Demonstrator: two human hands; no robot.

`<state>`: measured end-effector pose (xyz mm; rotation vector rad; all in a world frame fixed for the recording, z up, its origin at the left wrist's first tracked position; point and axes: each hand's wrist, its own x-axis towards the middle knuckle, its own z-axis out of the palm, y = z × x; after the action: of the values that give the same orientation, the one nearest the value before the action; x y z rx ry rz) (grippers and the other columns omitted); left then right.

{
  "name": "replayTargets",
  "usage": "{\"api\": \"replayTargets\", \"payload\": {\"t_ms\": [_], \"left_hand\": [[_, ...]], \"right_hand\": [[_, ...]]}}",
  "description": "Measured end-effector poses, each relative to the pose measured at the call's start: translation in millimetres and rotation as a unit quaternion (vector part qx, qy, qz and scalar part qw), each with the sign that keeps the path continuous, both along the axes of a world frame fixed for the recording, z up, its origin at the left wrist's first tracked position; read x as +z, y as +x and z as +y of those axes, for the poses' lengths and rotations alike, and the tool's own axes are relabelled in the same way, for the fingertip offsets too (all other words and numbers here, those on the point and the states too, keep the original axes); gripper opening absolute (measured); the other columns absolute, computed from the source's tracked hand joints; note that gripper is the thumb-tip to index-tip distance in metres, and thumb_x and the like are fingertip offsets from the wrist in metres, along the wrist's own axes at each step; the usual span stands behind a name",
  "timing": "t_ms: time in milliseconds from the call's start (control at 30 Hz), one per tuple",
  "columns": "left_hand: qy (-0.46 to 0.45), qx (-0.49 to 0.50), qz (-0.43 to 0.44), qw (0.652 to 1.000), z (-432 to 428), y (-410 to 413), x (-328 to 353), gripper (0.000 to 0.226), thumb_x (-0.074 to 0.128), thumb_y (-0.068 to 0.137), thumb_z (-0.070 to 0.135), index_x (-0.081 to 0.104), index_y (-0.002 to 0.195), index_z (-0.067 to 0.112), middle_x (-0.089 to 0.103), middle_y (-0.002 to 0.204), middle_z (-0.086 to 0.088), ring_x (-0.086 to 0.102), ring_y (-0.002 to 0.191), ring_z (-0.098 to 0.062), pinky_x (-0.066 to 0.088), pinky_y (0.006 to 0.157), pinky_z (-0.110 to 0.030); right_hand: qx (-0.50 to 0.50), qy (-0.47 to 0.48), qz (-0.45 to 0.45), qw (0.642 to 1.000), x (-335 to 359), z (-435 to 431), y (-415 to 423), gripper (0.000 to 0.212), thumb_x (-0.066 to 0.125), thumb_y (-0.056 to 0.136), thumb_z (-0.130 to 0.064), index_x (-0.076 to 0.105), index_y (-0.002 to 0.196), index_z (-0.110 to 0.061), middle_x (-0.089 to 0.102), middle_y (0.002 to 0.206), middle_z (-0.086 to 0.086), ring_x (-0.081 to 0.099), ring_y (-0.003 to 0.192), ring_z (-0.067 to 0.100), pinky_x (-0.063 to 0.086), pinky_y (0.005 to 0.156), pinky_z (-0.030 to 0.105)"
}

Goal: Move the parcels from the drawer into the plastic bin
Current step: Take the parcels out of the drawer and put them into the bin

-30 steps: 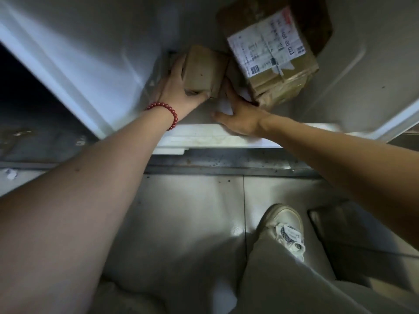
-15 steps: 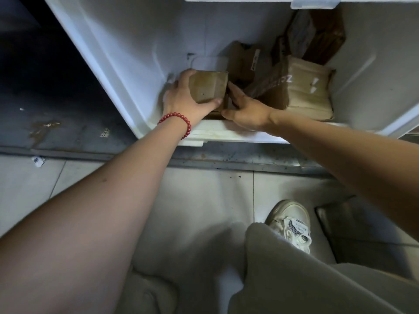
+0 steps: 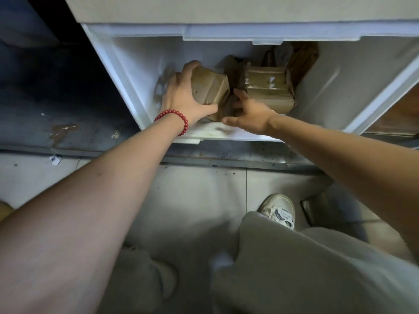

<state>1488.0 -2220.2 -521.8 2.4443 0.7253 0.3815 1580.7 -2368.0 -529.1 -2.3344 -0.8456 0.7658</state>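
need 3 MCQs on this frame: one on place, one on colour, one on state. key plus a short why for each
1. Where is the larger parcel relative to the small parcel?
A) to its right, in the same white container
B) stacked on top of it
C) underneath it

2. What colour is the bracelet on the left wrist?
A) blue
B) red
C) green

3. What is the left hand doing?
A) lying flat and open
B) hanging idle, holding nothing
C) gripping the small parcel

Key:
1 A: the larger parcel sits to the right of the small one, inside the same walls.
2 B: the beads are plainly red.
3 C: its fingers and thumb wrap the small parcel.
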Motion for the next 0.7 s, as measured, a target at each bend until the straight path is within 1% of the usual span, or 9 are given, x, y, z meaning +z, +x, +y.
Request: {"api": "replayTargets", "payload": {"t_ms": [100, 133, 233, 267, 367, 433, 500, 600, 700], "left_hand": [[-0.022, 0.006, -0.017, 1.000, -13, -22, 30, 0.087, 0.077, 0.065, 0.039, 0.032, 0.139, 0.037, 0.038, 0.139, -0.008, 0.041, 0.124, -0.030, 0.029, 0.086, -0.028], [-0.032, 0.007, -0.023, 0.999, -18, -31, 39, 0.087, 0.078, 0.065, 0.038, 0.032, 0.139, 0.036, 0.038, 0.138, -0.008, 0.040, 0.123, -0.029, 0.030, 0.087, -0.027], [-0.039, -0.012, -0.028, 0.999, -42, -65, 63, 0.085, 0.078, 0.064, 0.037, 0.034, 0.137, 0.033, 0.041, 0.128, -0.005, 0.043, 0.116, -0.025, 0.034, 0.089, -0.024], [-0.040, -0.021, -0.025, 0.999, -51, -77, 70, 0.084, 0.078, 0.064, 0.037, 0.034, 0.136, 0.033, 0.043, 0.126, -0.004, 0.044, 0.114, -0.023, 0.035, 0.090, -0.024], [-0.046, -0.042, -0.016, 0.998, -75, -109, 85, 0.084, 0.078, 0.064, 0.041, 0.034, 0.135, 0.032, 0.044, 0.130, -0.003, 0.043, 0.113, -0.018, 0.036, 0.093, -0.025], [-0.054, -0.057, -0.018, 0.997, -92, -125, 95, 0.083, 0.078, 0.063, 0.043, 0.035, 0.133, 0.031, 0.043, 0.129, 0.001, 0.043, 0.114, -0.016, 0.037, 0.093, -0.025], [-0.070, -0.071, -0.029, 0.995, -108, -139, 108, 0.080, 0.078, 0.064, 0.043, 0.037, 0.132, 0.031, 0.044, 0.125, 0.007, 0.044, 0.114, -0.013, 0.039, 0.092, -0.026], [-0.150, -0.076, -0.031, 0.985, -129, -158, 133, 0.073, 0.075, 0.065, 0.045, 0.037, 0.126, 0.040, 0.049, 0.117, 0.013, 0.052, 0.108, -0.009, 0.048, 0.083, -0.023], [-0.336, -0.065, 0.001, 0.940, -146, -176, 146, 0.068, 0.072, 0.062, 0.039, 0.039, 0.121, 0.045, 0.056, 0.112, 0.005, 0.064, 0.096, -0.014, 0.059, 0.068, -0.035]], "right_hand": [[-0.026, -0.003, -0.016, 1.000, 21, -22, -20, 0.082, 0.066, 0.090, -0.037, 0.017, 0.153, -0.012, 0.043, 0.149, 0.012, 0.045, 0.133, 0.029, 0.036, 0.110, 0.033], [-0.038, -0.003, -0.015, 0.999, 27, -31, -30, 0.081, 0.065, 0.091, -0.038, 0.019, 0.152, -0.012, 0.043, 0.149, 0.013, 0.044, 0.133, 0.029, 0.035, 0.108, 0.032], [-0.056, 0.022, -0.006, 0.998, 39, -58, -65, 0.079, 0.063, 0.092, -0.037, 0.020, 0.152, -0.011, 0.040, 0.151, 0.010, 0.041, 0.136, 0.025, 0.031, 0.097, 0.017], [-0.061, 0.036, -0.002, 0.997, 44, -67, -77, 0.078, 0.063, 0.091, -0.038, 0.021, 0.151, -0.012, 0.040, 0.150, 0.008, 0.041, 0.135, 0.024, 0.032, 0.097, 0.018], [-0.107, 0.090, 0.043, 0.989, 62, -88, -108, 0.079, 0.065, 0.089, -0.043, 0.024, 0.151, -0.013, 0.042, 0.148, 0.008, 0.043, 0.133, 0.023, 0.038, 0.108, 0.032], [-0.137, 0.116, 0.081, 0.980, 75, -104, -126, 0.082, 0.064, 0.089, -0.045, 0.019, 0.152, -0.015, 0.039, 0.150, 0.010, 0.044, 0.133, 0.025, 0.041, 0.108, 0.042], [-0.164, 0.132, 0.110, 0.971, 89, -122, -141, 0.084, 0.063, 0.089, -0.045, 0.017, 0.152, -0.014, 0.040, 0.148, 0.010, 0.047, 0.130, 0.025, 0.042, 0.107, 0.043], [-0.244, 0.180, 0.163, 0.939, 113, -153, -171, 0.073, 0.061, 0.091, -0.046, 0.029, 0.148, -0.015, 0.050, 0.134, 0.005, 0.054, 0.118, 0.021, 0.047, 0.101, 0.041], [-0.333, 0.260, 0.269, 0.865, 120, -187, -210, 0.050, 0.051, 0.095, -0.050, 0.046, 0.135, -0.020, 0.056, 0.132, 0.003, 0.058, 0.115, 0.020, 0.050, 0.094, 0.041]]}}
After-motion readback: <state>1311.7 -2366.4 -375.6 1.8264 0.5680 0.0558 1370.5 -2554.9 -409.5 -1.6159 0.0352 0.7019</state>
